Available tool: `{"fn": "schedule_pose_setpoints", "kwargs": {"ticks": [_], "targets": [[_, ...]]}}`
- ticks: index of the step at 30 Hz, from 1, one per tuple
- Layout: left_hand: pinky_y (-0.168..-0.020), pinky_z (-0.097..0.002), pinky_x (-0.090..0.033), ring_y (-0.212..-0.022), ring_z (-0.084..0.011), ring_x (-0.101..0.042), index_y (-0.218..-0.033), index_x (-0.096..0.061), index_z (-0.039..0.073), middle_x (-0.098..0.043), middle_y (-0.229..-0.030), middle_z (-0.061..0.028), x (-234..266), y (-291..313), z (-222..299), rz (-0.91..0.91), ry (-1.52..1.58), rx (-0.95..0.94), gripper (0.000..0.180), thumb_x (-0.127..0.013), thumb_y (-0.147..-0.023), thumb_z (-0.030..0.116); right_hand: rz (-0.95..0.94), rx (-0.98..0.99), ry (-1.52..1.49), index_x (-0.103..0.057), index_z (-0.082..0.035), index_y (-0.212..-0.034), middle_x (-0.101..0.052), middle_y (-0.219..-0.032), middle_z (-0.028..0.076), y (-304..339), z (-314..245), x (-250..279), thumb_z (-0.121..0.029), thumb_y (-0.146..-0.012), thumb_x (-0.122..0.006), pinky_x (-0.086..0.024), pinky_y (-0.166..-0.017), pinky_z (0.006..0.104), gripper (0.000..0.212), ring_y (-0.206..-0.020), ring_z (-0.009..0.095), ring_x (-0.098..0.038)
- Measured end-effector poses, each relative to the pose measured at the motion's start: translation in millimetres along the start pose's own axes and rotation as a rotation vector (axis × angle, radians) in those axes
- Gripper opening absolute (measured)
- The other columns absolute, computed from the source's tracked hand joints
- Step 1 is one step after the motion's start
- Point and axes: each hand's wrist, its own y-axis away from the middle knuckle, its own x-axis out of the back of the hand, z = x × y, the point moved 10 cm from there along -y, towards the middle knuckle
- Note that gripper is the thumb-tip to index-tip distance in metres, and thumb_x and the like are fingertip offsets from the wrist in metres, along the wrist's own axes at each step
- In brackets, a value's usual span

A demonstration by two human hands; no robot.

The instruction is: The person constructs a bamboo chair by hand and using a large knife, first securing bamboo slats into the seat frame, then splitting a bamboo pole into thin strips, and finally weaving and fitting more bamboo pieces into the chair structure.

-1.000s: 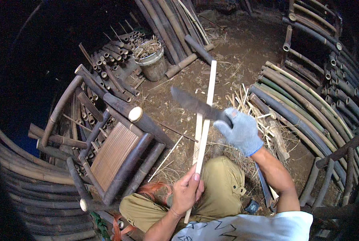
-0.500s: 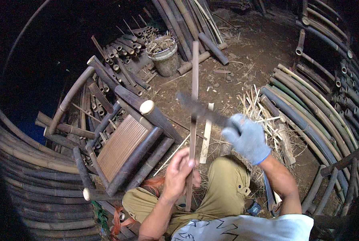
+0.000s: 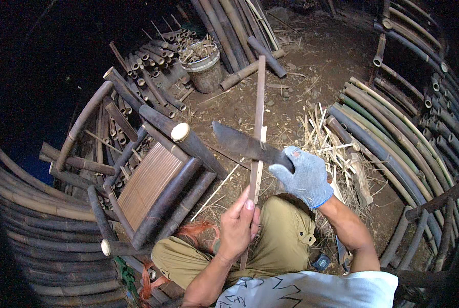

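Note:
Between the thumb and fingers of my bare left hand [image 3: 238,220] stands a long bamboo strip [image 3: 259,102], upright and tilted slightly, its lower part reaching down by my lap. My right hand [image 3: 305,176], in a grey knitted glove, is closed round the handle of a broad dark machete [image 3: 240,141]. Its blade points left and crosses the strip well above my left hand; whether the edge touches the strip I cannot tell. Behind the strip, a pale split bamboo piece [image 3: 258,182] shows in part.
A bamboo chair frame with a slatted seat [image 3: 150,185] stands close on my left. A bucket of scraps [image 3: 204,72] is at the back. Pale splints [image 3: 324,136] and bamboo poles [image 3: 393,133] lie to the right. A small tape measure [image 3: 321,262] is by my right thigh.
The machete, blurred before, now shows sharply and sits slightly left and lower. The strip's top has tipped to the right, and my left hand has shifted a little right.

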Motion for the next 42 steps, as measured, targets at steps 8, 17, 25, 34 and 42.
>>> {"fn": "schedule_pose_setpoints", "kwargs": {"ticks": [8, 17, 25, 34, 42], "targets": [[-0.046, -0.0195, -0.033, -0.051, -0.0040, -0.040, -0.150, -0.038, 0.004, -0.047, -0.063, 0.0030, 7.3, 58.9, -38.4, -0.096, -0.100, 0.129, 0.047, -0.042, -0.107, 0.023, 0.233, -0.106, 0.041, -0.062, -0.004, -0.085, -0.063, -0.075, 0.021, -36.5, 70.1, 39.7, -0.050, -0.093, -0.059, -0.049, -0.064, 0.0484, 0.047, -0.073, 0.042, -0.064], [-0.049, -0.0228, -0.039, -0.053, -0.0059, -0.046, -0.128, -0.059, -0.002, -0.051, -0.065, 0.0002, 32.7, 5.0, -11.6, 0.028, -0.188, -0.020, 0.033, -0.051, -0.103, 0.018, -0.005, -0.013, 0.038, -0.064, -0.007, -0.088, -0.066, -0.079, 0.019, -16.3, 21.5, 20.0, -0.045, -0.088, -0.067, -0.052, -0.066, 0.0480, 0.039, -0.073, 0.040, -0.066], [-0.066, -0.0251, -0.046, -0.073, -0.0096, -0.054, -0.128, -0.061, -0.001, -0.060, -0.087, -0.0046, 29.7, -21.0, 11.3, 0.133, -0.378, -0.183, 0.032, -0.056, -0.100, 0.014, -0.118, 0.063, 0.073, -0.064, -0.008, -0.080, -0.063, -0.068, 0.015, 9.3, -16.4, -15.3, -0.058, -0.082, -0.067, -0.050, -0.057, 0.0464, 0.050, -0.063, 0.036, -0.064], [-0.072, -0.0283, -0.048, -0.078, -0.0157, -0.058, -0.128, -0.059, -0.004, -0.063, -0.089, -0.0136, 24.4, 29.7, -14.1, 0.061, -0.532, -0.166, 0.035, -0.059, -0.096, 0.011, 0.011, -0.144, 0.207, -0.064, -0.007, -0.084, -0.066, -0.072, 0.019, -28.4, 65.2, 11.3, -0.058, -0.089, -0.059, -0.052, -0.063, 0.0484, 0.051, -0.071, 0.039, -0.067], [-0.047, -0.0230, -0.042, -0.051, -0.0087, -0.049, -0.138, -0.050, 0.001, -0.054, -0.066, -0.0043, 45.5, 53.9, -60.8, 0.003, 0.001, 0.137, 0.041, -0.049, -0.103, 0.021, 0.096, -0.293, 0.088, -0.064, -0.004, -0.081, -0.064, -0.079, 0.024, -51.1, 119.3, 56.2, -0.049, -0.097, -0.052, -0.049, -0.071, 0.0493, 0.049, -0.081, 0.043, -0.064]]}}
